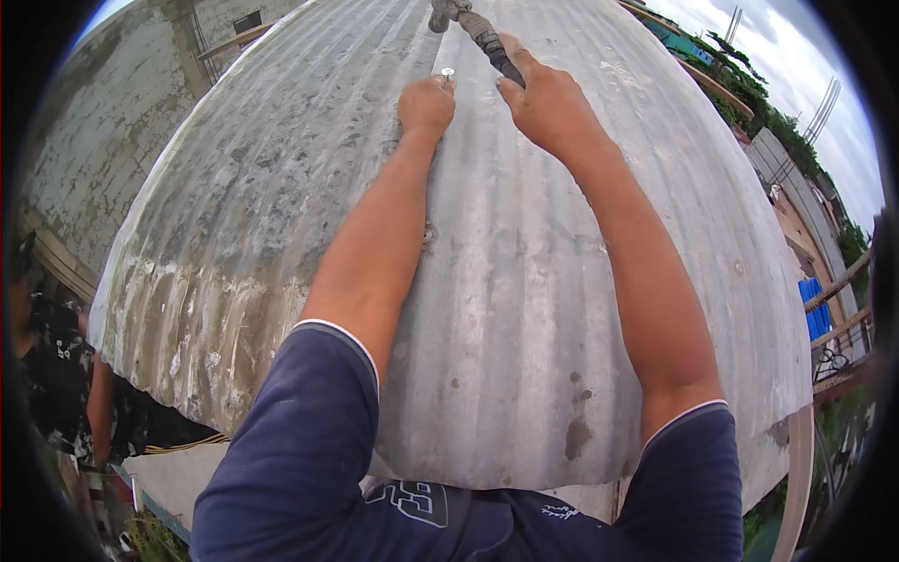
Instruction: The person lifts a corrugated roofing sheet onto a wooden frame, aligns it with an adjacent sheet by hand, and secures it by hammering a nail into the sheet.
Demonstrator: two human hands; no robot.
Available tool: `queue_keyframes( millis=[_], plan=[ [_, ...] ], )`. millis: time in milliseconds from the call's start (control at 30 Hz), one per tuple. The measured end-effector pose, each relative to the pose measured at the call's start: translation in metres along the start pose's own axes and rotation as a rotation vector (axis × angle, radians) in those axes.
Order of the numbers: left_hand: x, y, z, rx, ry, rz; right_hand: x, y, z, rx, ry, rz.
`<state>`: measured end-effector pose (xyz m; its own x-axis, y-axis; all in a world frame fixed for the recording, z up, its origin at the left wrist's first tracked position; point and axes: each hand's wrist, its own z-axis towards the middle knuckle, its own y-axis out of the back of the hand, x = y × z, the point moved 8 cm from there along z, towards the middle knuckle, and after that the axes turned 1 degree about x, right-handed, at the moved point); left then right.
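Observation:
Both my arms reach forward over a corrugated metal roof sheet (524,309). My left hand (427,106) is closed in a pinch around a roofing nail (448,73), whose pale round head sticks up above the fingers. The nail stands at the seam where a stained, darker sheet (272,187) meets the lighter one. To its right, my right hand (552,105) grips a hammer (487,42) by its dark wrapped handle. The hammer's metal head is raised, up and beside the nail, at the top edge of the view, partly cut off.
A weathered concrete wall (112,112) rises at the left. At the lower left a person in a dark shirt (61,365) stands below the roof edge. Wooden poles (838,290) and a blue object (815,309) lie beyond the right edge, with trees and upright rebar farther off.

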<state>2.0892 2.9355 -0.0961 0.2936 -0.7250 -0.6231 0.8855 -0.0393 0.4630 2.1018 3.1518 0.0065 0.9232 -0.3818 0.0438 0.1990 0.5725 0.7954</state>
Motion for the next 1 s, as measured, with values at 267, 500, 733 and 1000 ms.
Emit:
queue_keyframes(
  millis=[267,500,733,1000],
  plan=[
    [0.0,0.005,-0.005,-0.06,-0.051,-0.04,0.01,0.041,0.002,-0.084,-0.025,0.159],
    [-0.004,0.008,-0.006,-0.044,-0.04,-0.058,-0.01,-0.017,0.001,0.174,-0.018,-0.155],
    [0.0,0.02,-0.002,-0.12,-0.036,-0.069,-0.011,-0.005,-0.006,0.166,-0.174,0.119],
    [0.002,0.013,-0.006,-0.02,0.062,-0.12,-0.01,-0.03,-0.014,0.191,-0.119,0.114]
  ],
)
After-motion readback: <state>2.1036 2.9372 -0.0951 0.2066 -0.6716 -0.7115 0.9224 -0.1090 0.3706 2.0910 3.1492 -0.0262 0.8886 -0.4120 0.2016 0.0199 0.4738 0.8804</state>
